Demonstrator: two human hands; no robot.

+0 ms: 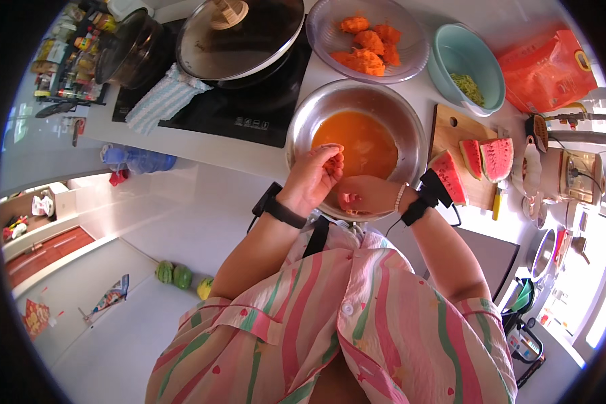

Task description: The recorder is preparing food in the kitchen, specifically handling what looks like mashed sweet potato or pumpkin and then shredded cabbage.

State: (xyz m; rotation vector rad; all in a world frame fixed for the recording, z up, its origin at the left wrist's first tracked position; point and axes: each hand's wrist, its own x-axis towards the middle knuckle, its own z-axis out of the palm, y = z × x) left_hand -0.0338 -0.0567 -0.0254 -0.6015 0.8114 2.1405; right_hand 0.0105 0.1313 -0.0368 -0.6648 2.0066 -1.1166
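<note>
A steel basin (419, 136) holds orange liquid (356, 136). Over its left inner side, my left hand (320, 171) is closed around some orange shredded pulp, a bit of which shows between the fingers. My right hand (366, 194) is low over the basin's near side, fingers curled; a little orange matter shows under it, and whether it grips any cannot be told. Beyond the basin is a clear plastic bowl (318, 30) with several squeezed clumps of orange shreds (368, 43). A teal bowl (442, 65) to its right contains pale green shreds (467, 88).
At right, watermelon pieces (496, 159) lie on a wooden cutting board (452, 134), beside a yellow-handled knife (497, 202). A red bag (548, 73) stands behind. A lidded pan (240, 40) and a striped cloth (166, 101) rest on the black cooktop (232, 113) at left.
</note>
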